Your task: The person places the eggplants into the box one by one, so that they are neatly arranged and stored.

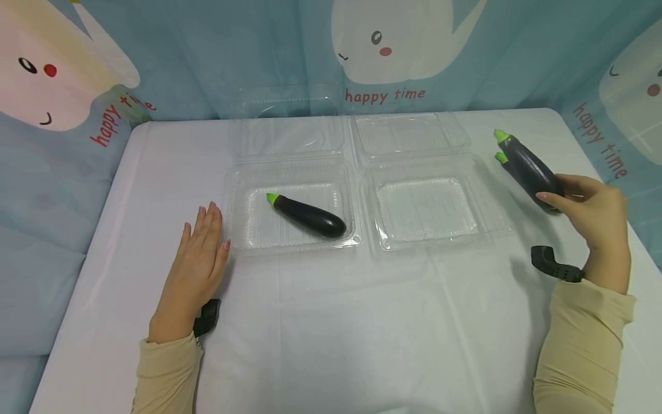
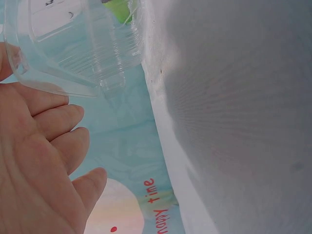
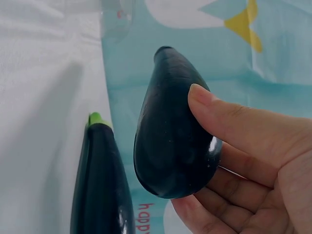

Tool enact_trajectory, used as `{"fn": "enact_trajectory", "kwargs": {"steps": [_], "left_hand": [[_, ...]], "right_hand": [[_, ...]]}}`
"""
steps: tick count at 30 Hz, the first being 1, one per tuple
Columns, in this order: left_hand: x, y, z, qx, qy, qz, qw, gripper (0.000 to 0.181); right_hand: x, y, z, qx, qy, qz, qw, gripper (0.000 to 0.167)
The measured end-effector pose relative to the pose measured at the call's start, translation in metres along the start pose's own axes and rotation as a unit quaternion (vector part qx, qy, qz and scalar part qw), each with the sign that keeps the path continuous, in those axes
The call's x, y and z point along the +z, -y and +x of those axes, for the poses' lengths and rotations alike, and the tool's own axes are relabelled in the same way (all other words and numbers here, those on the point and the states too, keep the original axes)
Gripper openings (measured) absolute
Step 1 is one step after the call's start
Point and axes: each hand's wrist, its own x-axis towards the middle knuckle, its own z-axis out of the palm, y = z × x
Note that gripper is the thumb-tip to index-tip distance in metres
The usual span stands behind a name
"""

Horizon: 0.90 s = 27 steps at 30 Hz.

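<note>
My right hand (image 1: 589, 210) holds a dark purple eggplant (image 1: 532, 164) by its round end, thumb on one side and fingers on the other. Its green stem tip points to the back left. Below it lies a second eggplant (image 3: 102, 185), mostly hidden from the head view. A third eggplant (image 1: 310, 217) lies slanted in the left clear plastic box (image 1: 258, 233), whose lid stands open. At that box's left edge is my left hand (image 1: 193, 270), fingers extended, holding nothing; whether it touches the box I cannot tell.
A second clear plastic box (image 1: 424, 210) with its lid open stands right of the first. The white-covered table (image 1: 331, 333) meets a blue cartoon curtain (image 1: 289, 52) at the back and sides.
</note>
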Motion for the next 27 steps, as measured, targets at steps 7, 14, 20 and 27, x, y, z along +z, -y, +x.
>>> {"fn": "enact_trajectory", "kwargs": {"steps": [7,14,20,27], "left_hand": [[0.0,0.0,0.0,0.001,-0.002,0.0,1.0,0.055],[0.0,0.0,-0.001,0.002,-0.004,0.0,1.0,0.055],[0.0,0.0,-0.001,0.003,-0.004,0.0,1.0,0.055],[0.0,0.0,-0.001,0.0,0.004,-0.003,1.0,0.055]], "right_hand": [[0.0,0.007,-0.001,0.0,-0.014,-0.003,0.9999,0.064],[-0.001,0.016,-0.005,-0.005,-0.018,0.0,0.9998,0.062],[-0.004,0.024,-0.011,-0.03,-0.031,-0.001,0.9991,0.061],[-0.004,0.032,-0.014,-0.048,-0.041,0.008,0.998,0.059]]}}
